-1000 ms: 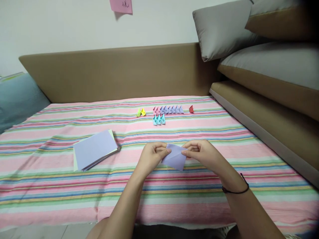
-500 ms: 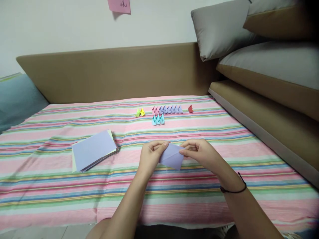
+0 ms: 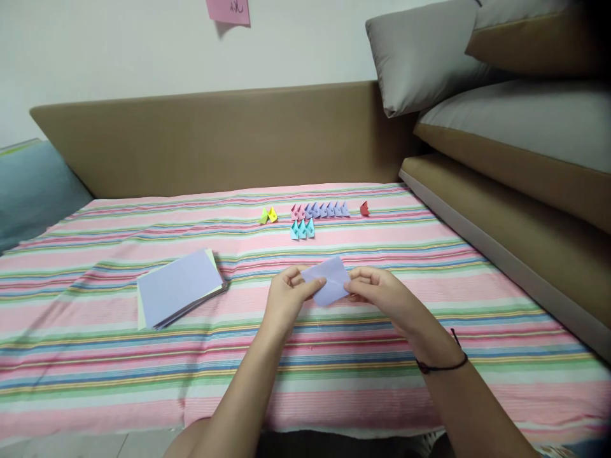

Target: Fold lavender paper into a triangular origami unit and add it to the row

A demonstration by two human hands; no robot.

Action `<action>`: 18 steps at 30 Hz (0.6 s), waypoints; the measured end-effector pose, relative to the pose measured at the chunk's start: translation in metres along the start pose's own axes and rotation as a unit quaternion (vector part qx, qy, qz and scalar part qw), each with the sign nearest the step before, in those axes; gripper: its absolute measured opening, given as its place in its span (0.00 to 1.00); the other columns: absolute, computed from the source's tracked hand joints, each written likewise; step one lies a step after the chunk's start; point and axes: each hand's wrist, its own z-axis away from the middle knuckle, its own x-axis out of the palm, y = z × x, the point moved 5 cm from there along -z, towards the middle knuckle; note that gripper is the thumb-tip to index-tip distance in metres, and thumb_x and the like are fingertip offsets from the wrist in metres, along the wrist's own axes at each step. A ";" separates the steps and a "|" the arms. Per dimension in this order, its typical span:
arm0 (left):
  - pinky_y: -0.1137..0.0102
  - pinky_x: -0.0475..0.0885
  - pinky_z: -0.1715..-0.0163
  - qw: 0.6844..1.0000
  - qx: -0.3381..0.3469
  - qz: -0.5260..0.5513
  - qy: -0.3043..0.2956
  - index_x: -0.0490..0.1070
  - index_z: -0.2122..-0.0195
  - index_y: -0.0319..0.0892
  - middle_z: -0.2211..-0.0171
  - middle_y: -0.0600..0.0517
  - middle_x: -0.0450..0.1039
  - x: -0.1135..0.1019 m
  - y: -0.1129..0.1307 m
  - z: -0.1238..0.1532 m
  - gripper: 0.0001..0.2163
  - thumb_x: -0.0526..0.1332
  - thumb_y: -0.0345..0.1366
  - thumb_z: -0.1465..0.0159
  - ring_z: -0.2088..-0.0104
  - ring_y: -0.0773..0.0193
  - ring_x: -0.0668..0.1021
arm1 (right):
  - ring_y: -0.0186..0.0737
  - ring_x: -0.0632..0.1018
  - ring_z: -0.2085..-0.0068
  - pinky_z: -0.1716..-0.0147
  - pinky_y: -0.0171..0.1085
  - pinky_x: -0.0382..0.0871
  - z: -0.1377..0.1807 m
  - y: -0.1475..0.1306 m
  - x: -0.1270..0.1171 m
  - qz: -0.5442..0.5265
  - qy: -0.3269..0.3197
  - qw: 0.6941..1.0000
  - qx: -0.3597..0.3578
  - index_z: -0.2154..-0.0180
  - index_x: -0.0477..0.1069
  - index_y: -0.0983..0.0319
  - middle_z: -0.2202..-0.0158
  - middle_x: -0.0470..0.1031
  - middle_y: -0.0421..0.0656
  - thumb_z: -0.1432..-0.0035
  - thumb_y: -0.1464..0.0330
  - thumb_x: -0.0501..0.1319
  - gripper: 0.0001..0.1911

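A small lavender sheet of paper [image 3: 333,291] with a crease across it is held up between both hands above the striped cloth. My left hand [image 3: 290,292] pinches its left side, the thumb lying on top. At the right corner, my right hand [image 3: 375,287] grips the sheet between thumb and fingers; a dark cord bracelet circles that wrist. Beyond the hands stand small folded paper pieces: a lavender row [image 3: 328,210] joined by pink ones [image 3: 298,212], turquoise ones [image 3: 302,229] in front, yellow ones [image 3: 268,215] to the left and a red one [image 3: 365,208] to the right.
A stack of paper sheets [image 3: 181,287], lavender on top, lies at the left on the striped cloth [image 3: 248,362]. A brown padded backrest [image 3: 229,143] runs along the wall. Grey and brown cushions [image 3: 515,133] are piled at the right, and a blue cushion [image 3: 38,191] rests at the far left.
The lavender sheet has been turned and raised between my hands, so its corners now point differently. My left thumb lies further onto it. The stack and folded pieces stay put.
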 end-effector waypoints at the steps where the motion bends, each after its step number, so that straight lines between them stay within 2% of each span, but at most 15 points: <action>1: 0.77 0.64 0.77 1.000 0.004 -0.007 0.011 0.71 0.76 0.38 0.81 0.56 0.71 -0.001 0.000 0.000 0.13 0.72 0.38 0.56 0.79 0.71 0.71 | 0.35 0.74 0.72 0.70 0.35 0.66 0.000 0.001 0.003 0.020 -0.012 1.000 -0.004 0.74 0.70 0.63 0.76 0.73 0.38 0.54 0.66 0.64 0.07; 4: 0.76 0.59 0.82 0.999 -0.001 -0.036 -0.009 0.72 0.79 0.38 0.85 0.57 0.67 0.001 0.000 0.001 0.12 0.72 0.39 0.56 0.83 0.73 0.67 | 0.37 0.74 0.70 0.71 0.34 0.65 -0.002 0.002 0.009 0.053 -0.018 0.998 -0.041 0.72 0.69 0.62 0.73 0.74 0.39 0.54 0.66 0.65 0.07; 8: 0.74 0.66 0.78 0.996 -0.026 -0.046 -0.073 0.76 0.72 0.37 0.78 0.51 0.75 0.010 -0.005 0.003 0.15 0.72 0.39 0.59 0.78 0.66 0.73 | 0.40 0.75 0.65 0.68 0.36 0.67 -0.005 0.001 0.010 0.038 0.007 0.995 -0.089 0.67 0.72 0.61 0.68 0.76 0.43 0.50 0.61 0.63 0.11; 13: 0.75 0.63 0.80 0.994 -0.025 -0.053 -0.089 0.74 0.75 0.37 0.80 0.52 0.74 0.011 -0.009 0.002 0.13 0.72 0.39 0.58 0.80 0.68 0.72 | 0.36 0.70 0.73 0.75 0.34 0.61 -0.004 0.002 0.008 0.082 0.022 0.994 -0.073 0.72 0.72 0.62 0.77 0.70 0.39 0.50 0.63 0.62 0.08; 18: 0.75 0.62 0.81 0.986 -0.033 -0.102 -0.128 0.75 0.75 0.36 0.81 0.51 0.73 0.012 -0.009 0.004 0.13 0.70 0.42 0.54 0.81 0.68 0.70 | 0.34 0.68 0.74 0.76 0.32 0.59 -0.001 0.000 0.012 0.089 0.016 0.993 -0.075 0.72 0.69 0.62 0.77 0.67 0.37 0.49 0.65 0.61 0.06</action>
